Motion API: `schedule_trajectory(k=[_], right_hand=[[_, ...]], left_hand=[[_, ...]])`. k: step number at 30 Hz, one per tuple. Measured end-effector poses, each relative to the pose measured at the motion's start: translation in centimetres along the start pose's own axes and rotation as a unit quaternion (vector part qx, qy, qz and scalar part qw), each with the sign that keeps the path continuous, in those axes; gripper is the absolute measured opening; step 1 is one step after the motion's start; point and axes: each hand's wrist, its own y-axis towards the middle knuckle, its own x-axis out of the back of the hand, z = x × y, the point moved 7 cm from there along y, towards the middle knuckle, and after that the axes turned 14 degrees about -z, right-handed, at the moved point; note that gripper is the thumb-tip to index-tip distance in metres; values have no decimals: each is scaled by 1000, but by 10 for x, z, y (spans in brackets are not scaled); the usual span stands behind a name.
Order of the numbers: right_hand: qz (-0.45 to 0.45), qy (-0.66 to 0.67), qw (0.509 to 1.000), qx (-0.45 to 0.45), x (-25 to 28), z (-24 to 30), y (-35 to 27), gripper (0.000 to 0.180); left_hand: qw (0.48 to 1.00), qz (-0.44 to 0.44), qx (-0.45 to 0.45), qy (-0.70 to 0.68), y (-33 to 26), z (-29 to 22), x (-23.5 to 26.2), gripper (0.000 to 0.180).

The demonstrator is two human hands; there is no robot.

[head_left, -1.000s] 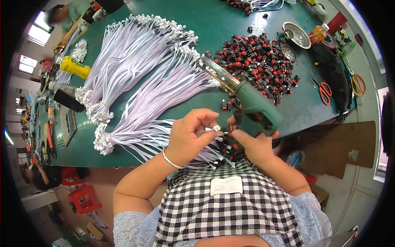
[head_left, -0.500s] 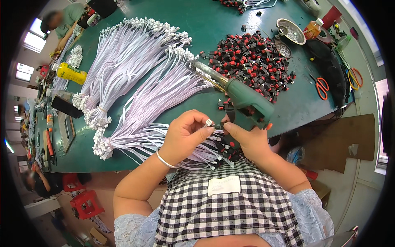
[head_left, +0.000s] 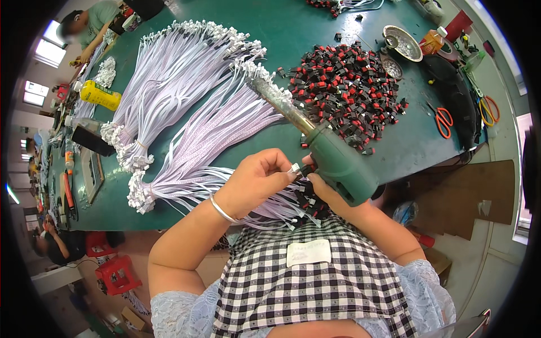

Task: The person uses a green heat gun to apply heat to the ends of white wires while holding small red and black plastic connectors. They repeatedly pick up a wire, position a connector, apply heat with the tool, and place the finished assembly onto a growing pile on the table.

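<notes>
Got a small white connector pinched between thumb and forefinger of the left hand, right out at the fingertips. Over in the right hand, just beside that, gripping a small black part between thumb and fingertip. Basically nose to nose with the connector, but can't tell touching from a sliver of a gap. Can't see much of the right palm either, thanks to a chunky green heat-gun-looking tool right across it in this view, metal barrel angled up and away past the left fingertips. Can't say for sure about any contact with the hand.

Just below and between the hands, close to the checked apron, got loose black pieces mixed in with white cable ends. Left of the left hand and beyond it, tons of white ribbon cables fanned out in fat bunches. Beyond the right hand, a big heap of red-and-black parts on the green tabletop. Farther out to the right of the right hand, orange-handled scissors. Way off left of the left hand, a yellow bottle. Wearing a pale bangle on the left wrist, too.
</notes>
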Motion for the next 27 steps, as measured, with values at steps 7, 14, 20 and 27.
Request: schedule_trajectory(k=[7, 14, 20, 27], right_hand=[[6, -70, 990, 119, 2, 15, 4, 39], [-23, -27, 998, 52, 4, 5, 7, 28], [40, -16, 988, 147, 2, 6, -2, 48], [25, 36, 981, 187, 4, 6, -1, 45]], left_hand=[[1000, 5, -11, -21, 5, 4, -2, 6], [999, 12, 28, -27, 2, -2, -8, 6], [999, 12, 4, -45, 5, 4, -8, 5], [997, 39, 36, -52, 2, -1, -8, 6]])
